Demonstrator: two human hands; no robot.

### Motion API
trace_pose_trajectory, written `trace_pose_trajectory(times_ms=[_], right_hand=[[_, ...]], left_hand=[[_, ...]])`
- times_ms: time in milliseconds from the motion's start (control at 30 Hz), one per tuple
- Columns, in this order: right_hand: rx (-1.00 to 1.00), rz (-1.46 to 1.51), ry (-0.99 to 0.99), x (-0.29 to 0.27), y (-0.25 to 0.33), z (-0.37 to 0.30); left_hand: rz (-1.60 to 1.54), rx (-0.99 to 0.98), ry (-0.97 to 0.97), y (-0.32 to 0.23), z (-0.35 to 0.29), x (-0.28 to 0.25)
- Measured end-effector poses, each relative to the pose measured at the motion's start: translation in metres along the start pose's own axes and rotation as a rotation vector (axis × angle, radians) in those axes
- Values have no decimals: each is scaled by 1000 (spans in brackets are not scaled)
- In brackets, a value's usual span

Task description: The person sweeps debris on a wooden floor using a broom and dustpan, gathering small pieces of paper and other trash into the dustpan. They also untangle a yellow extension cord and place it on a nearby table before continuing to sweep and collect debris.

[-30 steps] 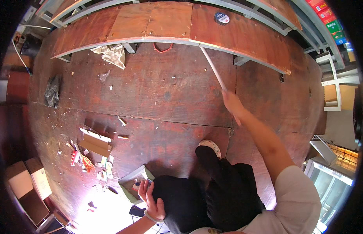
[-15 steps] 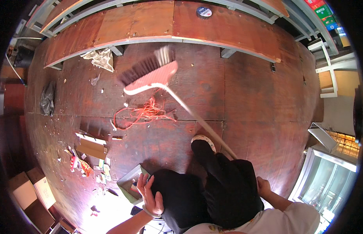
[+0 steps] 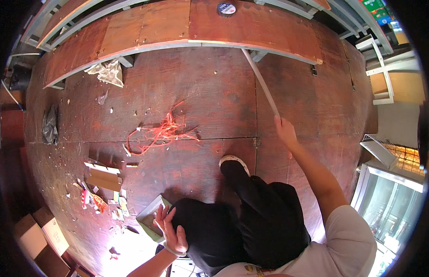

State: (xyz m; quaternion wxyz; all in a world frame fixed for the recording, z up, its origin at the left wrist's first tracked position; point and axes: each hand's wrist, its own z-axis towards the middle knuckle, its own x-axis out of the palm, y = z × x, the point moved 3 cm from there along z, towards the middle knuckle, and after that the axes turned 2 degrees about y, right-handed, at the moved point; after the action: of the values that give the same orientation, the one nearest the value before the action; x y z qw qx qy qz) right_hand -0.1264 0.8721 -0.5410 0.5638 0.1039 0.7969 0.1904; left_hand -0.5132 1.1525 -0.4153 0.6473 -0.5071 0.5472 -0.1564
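My right hand (image 3: 286,129) grips a broom by its pale handle (image 3: 260,78), arm stretched forward. The handle runs up under the low wooden shelf, whose front edge (image 3: 187,43) hides the broom's head. My left hand (image 3: 173,231) rests at my left knee with its fingers stretched apart, holding nothing. Beside it stands a pale green, shallow box-like container (image 3: 144,216), partly covered by the hand. A tangle of red-orange plastic strapping (image 3: 164,129) lies on the dark red wooden floor ahead of me.
Left of me lie a torn cardboard piece (image 3: 104,179) and a heap of coloured scraps (image 3: 95,201). Farther off are a black plastic bag (image 3: 50,124) and a crumpled pale sheet (image 3: 108,73). Cardboard boxes (image 3: 50,231) stand lower left; a glass-fronted cabinet (image 3: 392,203) stands right. A tape roll (image 3: 226,9) sits on the shelf.
My right hand has swung forward from beside my right thigh, carrying the broom. Its pink head, seen above the strapping before, has gone out of sight under the shelf. My left hand stays put.
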Motion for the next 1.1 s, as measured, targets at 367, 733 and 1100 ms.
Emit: trace_pose_trajectory(times_ms=[367,733,1100], right_hand=[[188,-169,483,-71,-134,-317],[104,93,378,10,-104,-209],[-75,298,214,126,183,110]], left_hand=[[6,-8,-11,-2,1,-2],[25,-10,-3,-3,1,-4],[34,-76,-98,9,-22,-18]])
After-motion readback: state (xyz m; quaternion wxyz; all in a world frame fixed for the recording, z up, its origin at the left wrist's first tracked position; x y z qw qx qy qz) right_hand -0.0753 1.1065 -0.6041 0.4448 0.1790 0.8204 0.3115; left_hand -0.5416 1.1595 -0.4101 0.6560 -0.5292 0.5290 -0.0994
